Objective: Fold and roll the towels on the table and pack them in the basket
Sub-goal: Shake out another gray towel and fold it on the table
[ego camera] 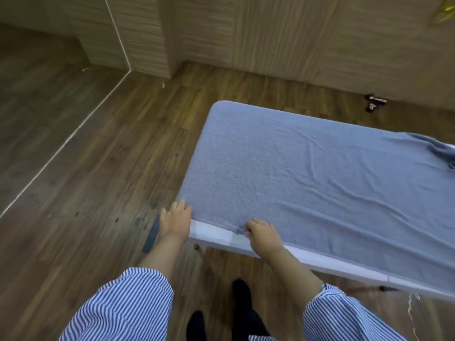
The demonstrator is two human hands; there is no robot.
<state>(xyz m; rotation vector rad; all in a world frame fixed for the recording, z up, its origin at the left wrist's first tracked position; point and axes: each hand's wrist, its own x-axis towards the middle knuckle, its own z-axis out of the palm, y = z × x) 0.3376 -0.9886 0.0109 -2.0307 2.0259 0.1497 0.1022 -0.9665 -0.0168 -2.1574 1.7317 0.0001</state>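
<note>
A wooden floor (103, 168) of dark brown planks fills the left and lower parts of the view, and a wall (307, 40) of pale wood-grain panels runs across the top. On the floor stands a white table (246, 238), seen at a slant, its near edge showing as a pale strip below the cloth. A blue towel (307, 173) lies spread flat over almost the whole tabletop, wrapping over the far left corner and hanging a little over the left end; it is lightly creased, and toward the right edge of the view it bunches into folds. Two forearms in blue and white striped sleeves (128, 306) reach in from below. The left hand (175, 219) is at the near left corner of the table, its fingers bent over the towel's corner, holding the cloth there; a dark strip of towel edge hangs down just beside the wrist. The right hand (262, 233) is a little further along the near edge, its fingers curled and pinching the towel's hem, which puckers into a small gather at the fingertips. Below the hands, between the sleeves, two dark shoes (242, 306) stand on the floor. A small dark object (374, 102) lies on the floor by the foot of the wall beyond the table; what it is cannot be told. A bit of yellow (443, 13) shows in the top right corner.
</note>
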